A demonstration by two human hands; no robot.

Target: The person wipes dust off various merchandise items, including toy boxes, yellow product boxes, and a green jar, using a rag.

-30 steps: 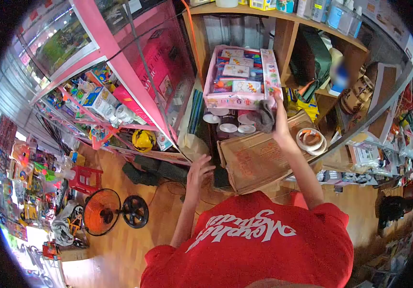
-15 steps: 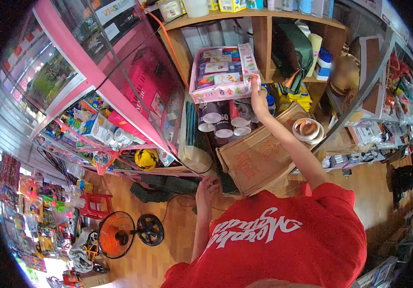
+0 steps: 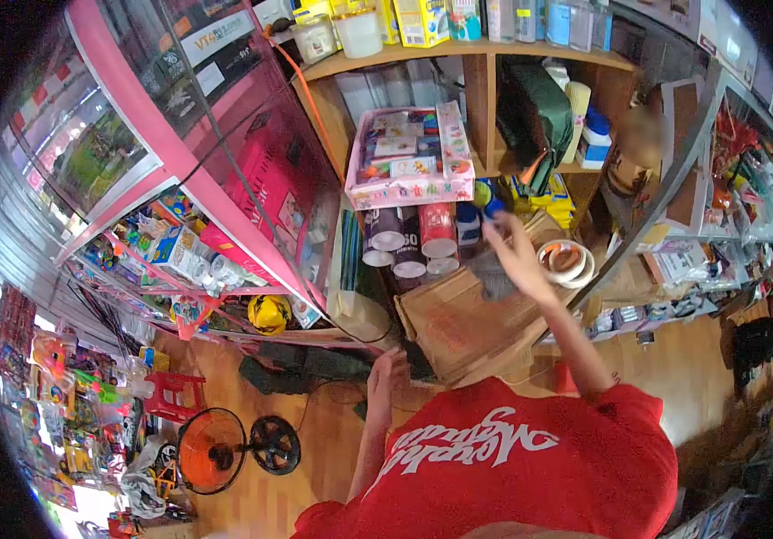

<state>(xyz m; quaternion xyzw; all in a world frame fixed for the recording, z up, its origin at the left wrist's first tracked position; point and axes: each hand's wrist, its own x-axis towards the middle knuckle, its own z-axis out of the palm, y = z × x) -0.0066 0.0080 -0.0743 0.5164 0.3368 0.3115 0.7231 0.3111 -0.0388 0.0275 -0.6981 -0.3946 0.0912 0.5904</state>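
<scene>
My right hand point(image 3: 519, 260) is raised over the brown cardboard box point(image 3: 467, 323), fingers apart, near some blue-capped bottles point(image 3: 469, 225). A dark mesh-like item point(image 3: 496, 277) lies just under it; no grip on it is visible. To the left, a pink patterned box point(image 3: 411, 192) of small packets stands on dark and red cans point(image 3: 437, 232), touched by neither hand. My left hand point(image 3: 388, 373) is low, beside the lower corner of the glass case, its fingers bent together; what they hold, if anything, cannot be made out.
Tape rolls point(image 3: 568, 262) lie on the right of the cardboard box. A pink-framed glass case point(image 3: 225, 198) stands at the left. On the floor are an orange fan point(image 3: 214, 451) and a red stool point(image 3: 173, 395). A wooden shelf point(image 3: 548, 56) holds bottles and boxes.
My right hand has let go of the pink patterned box and moved down and right. The dark mesh-like item now lies on the cardboard box. My left hand has barely moved.
</scene>
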